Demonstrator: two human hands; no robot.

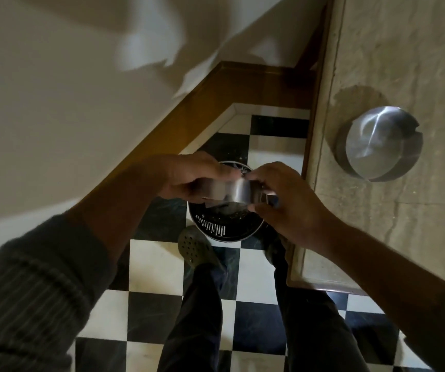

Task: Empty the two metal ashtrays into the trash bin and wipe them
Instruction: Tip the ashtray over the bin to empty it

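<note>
Checkered floor [146,312], stone counter [403,63]; left hand [189,178], right hand [288,202] both clasp ashtray [226,190] over bin [224,229].

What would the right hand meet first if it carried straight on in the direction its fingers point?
The right hand points leftward, so it would first meet the left hand across the ashtray both already hold, though depth is uncertain.
</note>
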